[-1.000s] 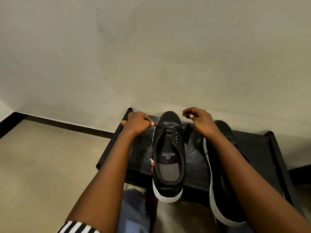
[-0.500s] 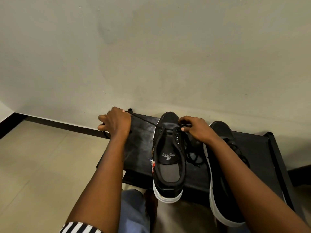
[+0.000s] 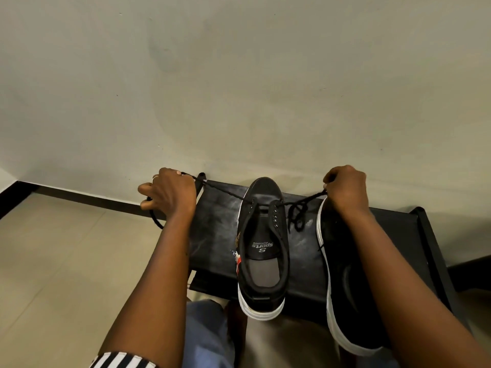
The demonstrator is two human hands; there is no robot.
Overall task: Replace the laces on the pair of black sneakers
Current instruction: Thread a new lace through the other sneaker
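L hand [image 3: 170,192] fist-curled round black lace [image 3: 225,192] past bench's far-left corner; R hand [image 3: 345,189] pinches other end near far edge. Lace runs taut thru front eyelets of middle sneaker [image 3: 261,245], heel overhanging near edge of black bench [image 3: 212,235]; 2nd sneaker [image 3: 342,274] under R forearm. Lace thin, soft, limp, likely tangle-prone: grip near tips. Shoe light, may slide w/ uneven pull.

We see the middle sneaker [image 3: 261,245], black with a white sole, upright on the tabletop [image 3: 215,235], toe toward the wall, heel overhanging the near edge. A black lace [image 3: 220,191] runs through its front eyelets, stretched taut to both sides. The second sneaker [image 3: 342,282] lies just beside it, to the right.
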